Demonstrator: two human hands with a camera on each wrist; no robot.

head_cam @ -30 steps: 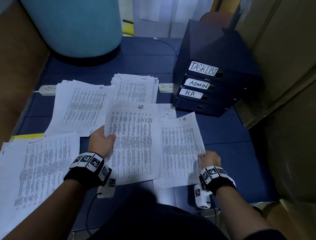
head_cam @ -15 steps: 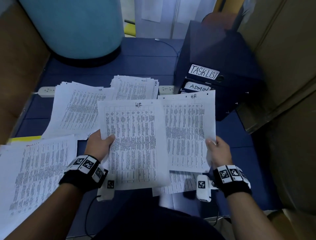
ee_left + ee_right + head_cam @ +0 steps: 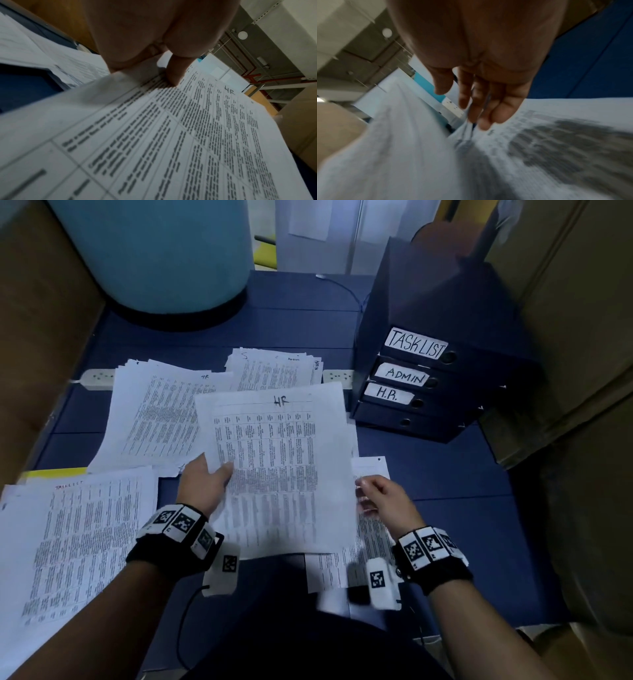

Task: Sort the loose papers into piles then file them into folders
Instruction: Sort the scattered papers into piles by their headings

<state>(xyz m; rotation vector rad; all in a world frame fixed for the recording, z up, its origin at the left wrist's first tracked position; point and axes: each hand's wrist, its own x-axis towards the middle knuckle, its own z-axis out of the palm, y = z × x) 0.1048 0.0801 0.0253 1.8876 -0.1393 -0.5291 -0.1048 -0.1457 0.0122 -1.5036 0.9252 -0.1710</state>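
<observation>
My left hand (image 3: 212, 477) grips the left edge of the printed sheets marked "HR" (image 3: 284, 474), thumb on top, holding them above the blue mat; the left wrist view shows the thumb (image 3: 173, 75) pressing the HR sheets (image 3: 188, 135). My right hand (image 3: 375, 494) hovers at their right edge with loose fingers and holds nothing; the right wrist view confirms the right hand (image 3: 476, 105) is empty. Loose papers (image 3: 371, 470) lie under it. An HR pile (image 3: 161, 412), a second pile (image 3: 274, 371) and a "TASKLIST" pile (image 3: 68, 542) lie on the mat. Dark folders labelled TASKLIST, ADMIN, H.R. (image 3: 411, 378) are stacked at right.
A big teal cylinder (image 3: 154, 251) stands at the back left. Two white power strips (image 3: 97, 378) (image 3: 337, 376) lie behind the piles. Brown cardboard walls (image 3: 582, 371) close in both sides. A yellow folder edge (image 3: 51, 473) shows under the left pile.
My right hand lifted an HR sheet off the loose papers, laid it on the sheet in my left hand and let go. The left hand now holds both.
</observation>
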